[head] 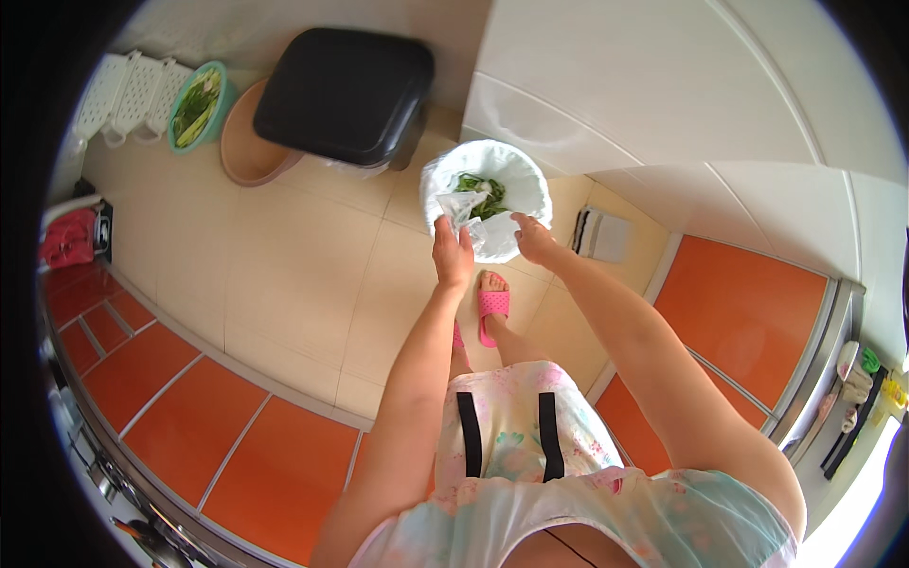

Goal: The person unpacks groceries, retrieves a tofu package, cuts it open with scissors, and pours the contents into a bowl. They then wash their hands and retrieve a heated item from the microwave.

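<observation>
A round waste bin (433,183) with a white plastic liner folded over its rim stands on the floor before me. Green vegetable trimmings (490,202) lie inside it. My left hand (452,257) is at the bin's near left side, its thumb and fingers on a crumpled clear plastic bag (460,206) that hangs over the opening. At the near right rim is my right hand (535,241), its fingers reaching over the edge. Whether those fingers pinch the liner is hidden by the hand.
Behind the bin to the left stands a black lidded container (348,92). Farther left are a brown basin (248,145), a turquoise basin (226,106) of leafy greens and white perforated racks (135,96). Orange cabinets (241,454) line both sides. A grey-white object (602,234) lies right of the bin.
</observation>
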{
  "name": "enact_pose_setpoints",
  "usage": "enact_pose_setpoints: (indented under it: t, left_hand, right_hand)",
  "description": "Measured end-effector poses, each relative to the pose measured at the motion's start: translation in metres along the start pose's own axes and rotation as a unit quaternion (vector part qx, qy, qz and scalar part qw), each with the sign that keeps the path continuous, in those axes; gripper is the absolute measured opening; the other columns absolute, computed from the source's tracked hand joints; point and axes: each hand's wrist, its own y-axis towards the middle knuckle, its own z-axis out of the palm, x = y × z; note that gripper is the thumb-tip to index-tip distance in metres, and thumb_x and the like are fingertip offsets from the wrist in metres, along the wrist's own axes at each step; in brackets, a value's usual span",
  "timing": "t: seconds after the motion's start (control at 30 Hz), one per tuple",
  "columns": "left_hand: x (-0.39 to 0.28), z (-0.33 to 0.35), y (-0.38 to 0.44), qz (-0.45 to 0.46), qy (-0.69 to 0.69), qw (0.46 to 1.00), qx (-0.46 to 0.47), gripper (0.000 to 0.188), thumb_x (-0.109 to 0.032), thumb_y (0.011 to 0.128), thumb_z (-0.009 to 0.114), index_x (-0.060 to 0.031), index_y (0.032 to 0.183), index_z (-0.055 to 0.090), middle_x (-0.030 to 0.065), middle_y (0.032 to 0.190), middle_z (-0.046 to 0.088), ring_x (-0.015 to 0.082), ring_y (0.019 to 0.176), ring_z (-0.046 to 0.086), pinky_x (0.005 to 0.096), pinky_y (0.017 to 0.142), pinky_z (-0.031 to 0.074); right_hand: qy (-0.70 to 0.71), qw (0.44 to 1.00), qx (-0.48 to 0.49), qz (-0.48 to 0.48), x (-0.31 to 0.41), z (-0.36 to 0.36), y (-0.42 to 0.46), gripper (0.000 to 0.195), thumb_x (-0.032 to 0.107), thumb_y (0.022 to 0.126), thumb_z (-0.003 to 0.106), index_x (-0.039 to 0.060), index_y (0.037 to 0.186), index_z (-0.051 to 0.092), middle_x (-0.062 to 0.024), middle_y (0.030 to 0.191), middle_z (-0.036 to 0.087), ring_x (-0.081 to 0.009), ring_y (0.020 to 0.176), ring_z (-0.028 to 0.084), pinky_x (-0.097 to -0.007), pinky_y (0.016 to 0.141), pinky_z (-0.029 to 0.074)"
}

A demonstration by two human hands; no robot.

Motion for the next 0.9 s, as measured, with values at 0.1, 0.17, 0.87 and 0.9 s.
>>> enact_pose_setpoints:
  t: [0.1,0.17,0.87,0.9]
  left_hand:
    - [0.034,0.055,0.026,-0.035,0.111,0.992,0.055,0.083,-0.038,0.08,0.065,0.0179,0.128,0.027,0.0346,0.121,0.046,0.0427,0.117,0.044,0.0421,0.098,0.038]
    - [0.049,0.064,0.035,-0.159,0.084,0.977,0.117,0.101,-0.05,0.077,0.064,0.0257,0.126,0.02,0.0412,0.128,0.034,0.0475,0.122,0.036,0.0413,0.105,0.032]
    - [-0.458,0.115,-0.328,0.451,0.016,0.751,0.482,0.057,-0.002,0.085,0.056,-0.0005,0.136,0.031,0.0217,0.122,0.049,0.0199,0.074,0.063,0.0298,0.066,0.051]
    - [-0.487,0.134,-0.359,0.464,-0.02,0.732,0.499,0.056,-0.002,0.085,0.056,-0.0003,0.136,0.032,0.0214,0.121,0.049,0.0192,0.073,0.063,0.0292,0.065,0.051]
  right_hand:
    - [-0.012,0.998,-0.038,-0.038,0.005,-0.024,-0.035,0.036,0.011,0.084,0.053,0.0118,0.12,0.053,-0.0174,0.118,0.055,-0.0373,0.103,0.056,-0.0423,0.088,0.046]
    - [0.03,0.997,-0.035,-0.069,0.005,-0.044,-0.067,0.033,0.01,0.082,0.055,0.0113,0.115,0.057,-0.0173,0.114,0.058,-0.036,0.098,0.059,-0.0422,0.085,0.048]
    - [0.611,0.513,-0.602,0.024,-0.141,-0.267,-0.704,0.03,0.014,0.092,0.052,0.0027,0.12,0.052,-0.0095,0.106,0.059,-0.0168,0.098,0.059,-0.032,0.086,0.05]
    - [0.62,0.452,-0.641,0.018,-0.157,-0.271,-0.739,0.028,0.013,0.093,0.052,0.0025,0.119,0.052,-0.008,0.103,0.06,-0.0157,0.097,0.059,-0.0316,0.085,0.05]
